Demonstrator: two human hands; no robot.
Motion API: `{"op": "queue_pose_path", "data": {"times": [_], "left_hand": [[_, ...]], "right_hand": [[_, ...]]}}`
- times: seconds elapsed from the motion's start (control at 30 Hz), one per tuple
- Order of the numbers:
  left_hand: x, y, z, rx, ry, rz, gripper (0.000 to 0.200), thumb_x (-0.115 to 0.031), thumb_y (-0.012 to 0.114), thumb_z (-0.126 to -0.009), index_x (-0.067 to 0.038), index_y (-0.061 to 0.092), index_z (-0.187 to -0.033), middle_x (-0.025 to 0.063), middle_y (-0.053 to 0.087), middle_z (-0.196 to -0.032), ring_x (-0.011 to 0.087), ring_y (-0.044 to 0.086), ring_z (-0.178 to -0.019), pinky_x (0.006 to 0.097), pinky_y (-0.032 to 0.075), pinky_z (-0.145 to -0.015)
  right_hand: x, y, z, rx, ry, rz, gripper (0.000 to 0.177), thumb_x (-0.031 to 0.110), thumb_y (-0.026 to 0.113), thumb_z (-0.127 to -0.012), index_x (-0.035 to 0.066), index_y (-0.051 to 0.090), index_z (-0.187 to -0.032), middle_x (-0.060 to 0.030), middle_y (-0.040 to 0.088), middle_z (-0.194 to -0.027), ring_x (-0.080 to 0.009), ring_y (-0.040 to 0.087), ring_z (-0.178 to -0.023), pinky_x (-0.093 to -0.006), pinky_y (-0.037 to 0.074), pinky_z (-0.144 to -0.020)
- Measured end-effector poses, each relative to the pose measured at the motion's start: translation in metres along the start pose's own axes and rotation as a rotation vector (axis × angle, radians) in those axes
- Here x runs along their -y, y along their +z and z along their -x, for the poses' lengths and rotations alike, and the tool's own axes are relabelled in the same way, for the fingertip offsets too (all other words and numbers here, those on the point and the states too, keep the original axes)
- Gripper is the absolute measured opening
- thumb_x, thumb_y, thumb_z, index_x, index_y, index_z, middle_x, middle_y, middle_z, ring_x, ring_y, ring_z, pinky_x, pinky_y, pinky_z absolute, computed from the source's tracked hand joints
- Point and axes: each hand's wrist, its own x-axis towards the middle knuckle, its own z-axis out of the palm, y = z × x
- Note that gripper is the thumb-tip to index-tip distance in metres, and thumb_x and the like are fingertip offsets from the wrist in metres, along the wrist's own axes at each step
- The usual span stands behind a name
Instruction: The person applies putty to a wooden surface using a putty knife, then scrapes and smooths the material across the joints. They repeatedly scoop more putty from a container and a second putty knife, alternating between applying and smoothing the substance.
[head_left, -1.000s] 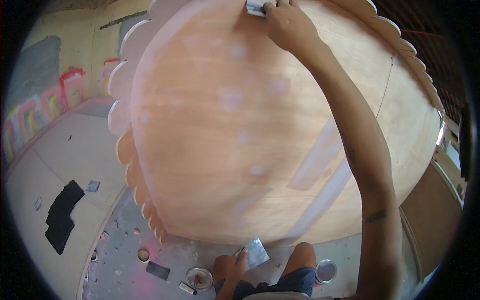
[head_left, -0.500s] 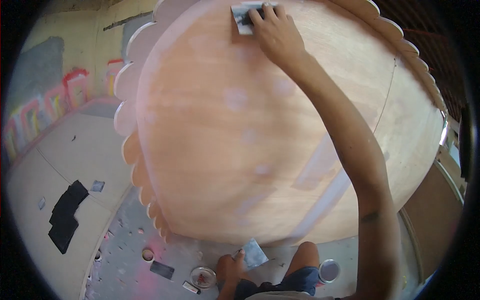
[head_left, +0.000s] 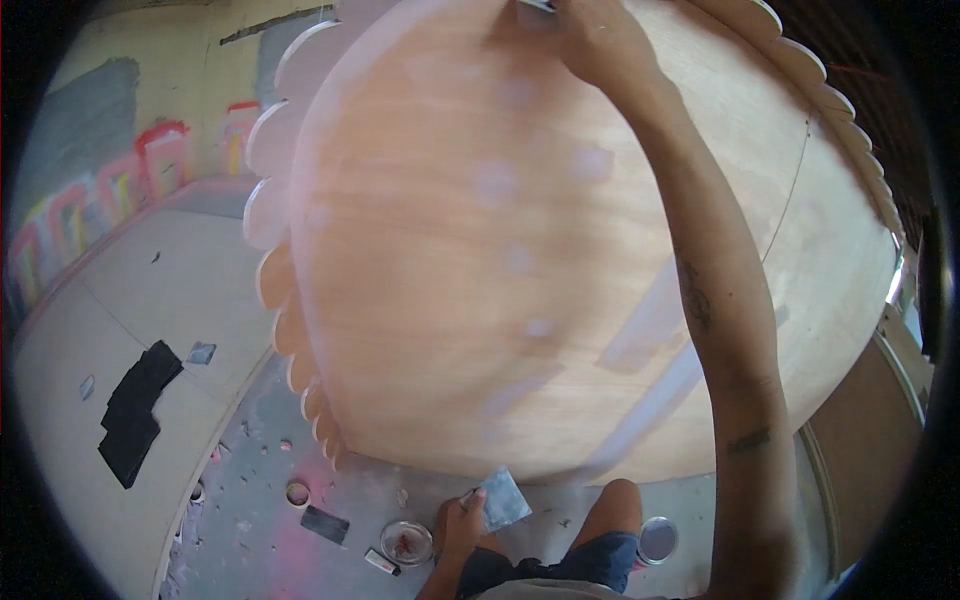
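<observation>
Gripping a flat tool (head_left: 538,7) high on the panel (head_left: 430,280), the right hand (head_left: 602,42) lies just to the tool's right, fingers closed, while the left hand (head_left: 464,524), well below, clasps a plate (head_left: 507,500) near the bottom edge.

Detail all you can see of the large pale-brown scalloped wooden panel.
The large pale-brown scalloped wooden panel looks like plywood with faint grain. Its outline is rounded, with scalloped edging at left and upper right. Whitish-pink patches dot the face, whitish bands cross its lower right diagonally, and a thin dark line marks the right. It looks upright, its lower edge by the grey floor; its top is out of view. A grey-white sheet in the right hand appears against it.
</observation>
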Motion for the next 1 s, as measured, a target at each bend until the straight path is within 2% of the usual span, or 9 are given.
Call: {"op": "queue_pose_path", "data": {"times": [0.27, 0.33, 0.4, 0.53, 0.6, 0.7, 0.8, 0.9, 1.0], "left_hand": [[-0.034, 0.014, 0.017, 0.029, -0.092, -0.25, 0.044, -0.043, 0.058, -0.094, 0.0, 0.062, -0.103, 0.0067, 0.062, -0.092, 0.0167, 0.058, -0.085, 0.0309, 0.048, -0.075], [-0.034, 0.01, 0.021, 0.006, -0.103, -0.18, 0.044, -0.043, 0.055, -0.096, -0.001, 0.06, -0.106, 0.0074, 0.062, -0.094, 0.0181, 0.059, -0.086, 0.0314, 0.049, -0.077], [-0.029, 0.009, 0.017, 0.164, -0.002, 0.289, 0.039, -0.037, 0.047, -0.1, -0.001, 0.057, -0.111, 0.0081, 0.062, -0.096, 0.0195, 0.06, -0.088, 0.0329, 0.05, -0.081], [-0.107, 0.026, 0.054, 0.189, 0.213, 0.428, 0.034, -0.03, 0.041, -0.101, -0.001, 0.056, -0.111, 0.0096, 0.064, -0.094, 0.0214, 0.064, -0.083, 0.0334, 0.055, -0.073], [-0.131, 0.022, 0.056, 0.396, -0.136, 1.026, 0.037, -0.033, 0.05, -0.098, -0.001, 0.053, -0.117, 0.0083, 0.063, -0.106, 0.0173, 0.062, -0.094, 0.0342, 0.05, -0.085], [-0.101, 0.022, 0.042, 0.175, 0.043, 0.73, 0.034, -0.025, 0.054, -0.095, -0.001, 0.053, -0.119, 0.0093, 0.062, -0.106, 0.0185, 0.061, -0.098, 0.0368, 0.049, -0.088], [-0.14, 0.035, 0.067, 0.449, -0.125, 0.793, 0.036, -0.017, 0.058, -0.093, 0.002, 0.052, -0.123, 0.0087, 0.062, -0.107, 0.0173, 0.058, -0.104, 0.034, 0.044, -0.095], [-0.148, 0.065, 0.102, 0.305, 0.074, 0.452, 0.034, -0.019, 0.058, -0.093, 0.002, 0.054, -0.12, 0.0089, 0.064, -0.102, 0.0186, 0.064, -0.09, 0.0313, 0.052, -0.078], [-0.144, 0.072, 0.077, 0.318, 0.03, 0.623, 0.034, -0.023, 0.059, -0.094, 0.002, 0.058, -0.115, 0.0071, 0.065, -0.098, 0.0151, 0.064, -0.082, 0.0296, 0.053, -0.069]], "right_hand": [[0.011, -0.026, 0.008, 0.347, -0.355, 0.101, 0.018, 0.009, 0.052, -0.083, 0.0, 0.067, -0.089, -0.0173, 0.067, -0.088, -0.0277, 0.065, -0.081, -0.0371, 0.052, -0.074], [0.016, -0.055, 0.031, 0.547, -0.052, -0.08, 0.038, 0.0, 0.05, -0.083, 0.004, 0.062, -0.119, -0.0198, 0.063, -0.103, -0.0369, 0.057, -0.1, -0.0431, 0.048, -0.085], [0.028, -0.071, 0.088, 0.198, -0.06, -0.448, 0.039, -0.004, 0.053, -0.082, 0.006, 0.062, -0.118, -0.0166, 0.064, -0.109, -0.0376, 0.056, -0.107, -0.0441, 0.047, -0.09], [0.092, -0.138, 0.239, 0.369, 0.198, -1.335, 0.034, 0.005, 0.064, -0.077, 0.005, 0.064, -0.112, -0.0159, 0.064, -0.119, -0.0337, 0.06, -0.111, -0.0412, 0.045, -0.096], [0.121, -0.162, 0.309, 0.473, -0.064, -1.575, 0.038, 0.014, 0.057, -0.093, 0.011, 0.055, -0.131, -0.0178, 0.054, -0.132, -0.0365, 0.049, -0.124, -0.0462, 0.037, -0.104], [0.172, -0.174, 0.385, 0.312, 0.185, -1.865, 0.043, 0.005, 0.067, -0.082, 0.009, 0.056, -0.124, -0.0165, 0.053, -0.124, -0.036, 0.051, -0.119, -0.0448, 0.04, -0.101], [0.184, -0.179, 0.383, 0.42, 0.548, -1.459, 0.051, 0.001, 0.068, -0.079, 0.008, 0.052, -0.126, -0.0167, 0.052, -0.123, -0.0387, 0.051, -0.116, -0.0445, 0.04, -0.1], [0.16, -0.148, 0.431, 0.719, 0.479, -1.445, 0.055, 0.003, 0.069, -0.077, 0.009, 0.049, -0.128, -0.0182, 0.052, -0.123, -0.0409, 0.05, -0.115, -0.0455, 0.041, -0.098], [0.139, -0.185, 0.418, 0.371, 0.476, -1.367, 0.052, 0.003, 0.07, -0.075, 0.007, 0.053, -0.124, -0.0179, 0.052, -0.124, -0.0372, 0.051, -0.115, -0.0444, 0.044, -0.095]]}}
